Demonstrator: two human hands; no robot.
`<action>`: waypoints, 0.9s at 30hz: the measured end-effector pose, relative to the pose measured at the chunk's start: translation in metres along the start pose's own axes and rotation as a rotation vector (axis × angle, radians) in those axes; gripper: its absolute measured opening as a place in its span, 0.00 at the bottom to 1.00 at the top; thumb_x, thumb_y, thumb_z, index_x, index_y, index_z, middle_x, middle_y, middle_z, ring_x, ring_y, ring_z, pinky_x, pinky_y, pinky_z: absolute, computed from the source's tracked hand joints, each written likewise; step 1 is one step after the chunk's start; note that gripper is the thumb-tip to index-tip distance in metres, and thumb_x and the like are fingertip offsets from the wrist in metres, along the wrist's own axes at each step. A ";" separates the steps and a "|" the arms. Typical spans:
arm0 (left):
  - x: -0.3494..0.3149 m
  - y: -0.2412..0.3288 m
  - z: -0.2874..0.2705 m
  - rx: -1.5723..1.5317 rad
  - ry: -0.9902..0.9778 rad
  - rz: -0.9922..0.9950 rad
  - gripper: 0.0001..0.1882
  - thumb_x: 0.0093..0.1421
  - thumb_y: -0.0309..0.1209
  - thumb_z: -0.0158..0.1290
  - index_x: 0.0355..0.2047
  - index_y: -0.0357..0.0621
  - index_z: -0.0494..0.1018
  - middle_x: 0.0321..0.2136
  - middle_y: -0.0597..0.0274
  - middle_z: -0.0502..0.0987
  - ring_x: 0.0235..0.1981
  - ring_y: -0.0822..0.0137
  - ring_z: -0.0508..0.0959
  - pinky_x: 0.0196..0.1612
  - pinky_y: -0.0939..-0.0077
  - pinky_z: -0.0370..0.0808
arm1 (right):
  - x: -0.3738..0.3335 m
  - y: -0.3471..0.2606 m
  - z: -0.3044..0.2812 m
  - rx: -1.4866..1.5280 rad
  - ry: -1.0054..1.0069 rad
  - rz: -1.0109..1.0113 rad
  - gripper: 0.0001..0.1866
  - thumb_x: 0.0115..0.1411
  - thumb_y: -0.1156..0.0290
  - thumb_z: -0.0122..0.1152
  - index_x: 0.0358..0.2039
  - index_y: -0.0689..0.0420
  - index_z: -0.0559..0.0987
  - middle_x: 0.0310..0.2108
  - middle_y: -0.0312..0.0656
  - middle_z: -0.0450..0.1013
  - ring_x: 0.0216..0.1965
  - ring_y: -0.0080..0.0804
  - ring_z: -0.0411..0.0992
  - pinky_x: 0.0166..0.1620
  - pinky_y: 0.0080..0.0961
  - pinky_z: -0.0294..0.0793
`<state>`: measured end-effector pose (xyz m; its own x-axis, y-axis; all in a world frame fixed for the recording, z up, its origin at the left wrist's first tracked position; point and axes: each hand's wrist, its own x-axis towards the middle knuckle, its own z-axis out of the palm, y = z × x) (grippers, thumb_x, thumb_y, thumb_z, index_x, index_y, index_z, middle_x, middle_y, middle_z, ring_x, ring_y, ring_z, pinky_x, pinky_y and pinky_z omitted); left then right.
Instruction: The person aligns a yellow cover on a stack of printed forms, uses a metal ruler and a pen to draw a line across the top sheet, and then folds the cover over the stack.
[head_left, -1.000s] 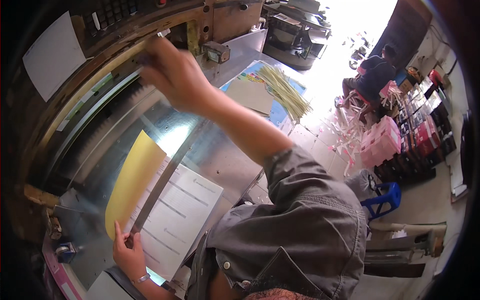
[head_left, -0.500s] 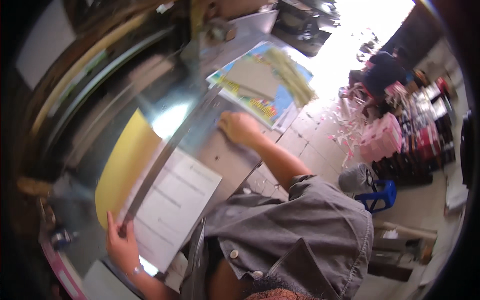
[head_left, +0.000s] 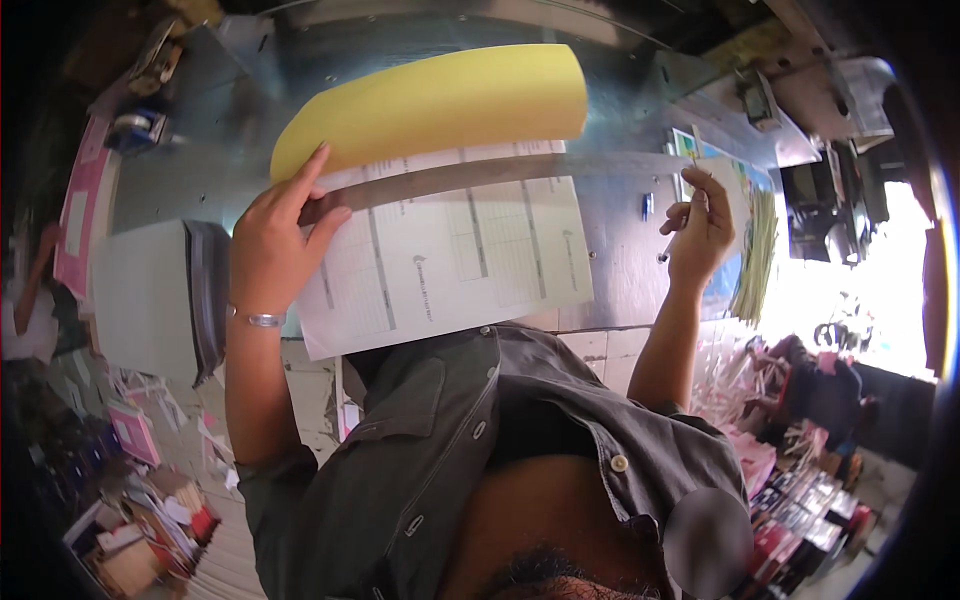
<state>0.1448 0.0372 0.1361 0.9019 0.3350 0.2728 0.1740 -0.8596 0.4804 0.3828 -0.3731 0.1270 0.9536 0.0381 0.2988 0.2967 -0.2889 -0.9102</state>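
A long flat metal ruler (head_left: 480, 183) lies across a white printed sheet (head_left: 470, 265) with ruled blocks. Beyond it, a yellow sheet (head_left: 440, 105) curls up from the white paper. My left hand (head_left: 270, 245) grips the ruler's left end, index finger stretched onto the yellow sheet and thumb on the white side. At the ruler's right end is my right hand (head_left: 703, 225), its fingers curled and the index fingertip close to the ruler. What those fingers hold, if anything, is hard to make out.
A thick white stack of paper (head_left: 145, 290) stands left of my left arm. A small blue item (head_left: 648, 207) lies on the metal tabletop (head_left: 610, 235). Printed coloured sheets (head_left: 725, 285) are behind my right hand. Another person (head_left: 825, 395) sits low at the right among pink paper strips.
The view has swung round, bringing the ruler nearly level. My right hand has gone from resting on the table to a raised, curled pose by the ruler's end. My left hand stays at its end.
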 end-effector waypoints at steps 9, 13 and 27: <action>0.000 0.000 0.002 0.007 -0.014 0.002 0.42 0.56 0.34 0.72 0.72 0.62 0.71 0.39 0.63 0.86 0.39 0.60 0.85 0.46 0.65 0.83 | -0.018 -0.042 0.076 0.713 -0.571 -0.099 0.34 0.63 0.80 0.52 0.70 0.73 0.67 0.61 0.60 0.74 0.51 0.40 0.80 0.59 0.40 0.77; -0.002 -0.003 0.004 -0.008 0.007 0.015 0.42 0.56 0.32 0.72 0.71 0.62 0.71 0.39 0.62 0.86 0.40 0.58 0.85 0.46 0.63 0.82 | -0.010 -0.056 0.099 0.543 -0.556 -0.242 0.27 0.66 0.79 0.58 0.66 0.69 0.69 0.58 0.57 0.77 0.55 0.40 0.80 0.60 0.39 0.77; -0.001 0.000 0.004 -0.021 -0.009 -0.035 0.42 0.55 0.30 0.73 0.71 0.58 0.72 0.38 0.60 0.85 0.40 0.59 0.85 0.46 0.63 0.83 | 0.011 -0.021 0.071 -0.449 -0.528 -0.464 0.20 0.52 0.79 0.76 0.47 0.56 0.84 0.40 0.42 0.83 0.43 0.42 0.79 0.54 0.35 0.75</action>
<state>0.1454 0.0351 0.1324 0.8989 0.3612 0.2479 0.1973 -0.8390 0.5072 0.3907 -0.2989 0.1294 0.6715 0.6586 0.3396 0.7233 -0.4830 -0.4935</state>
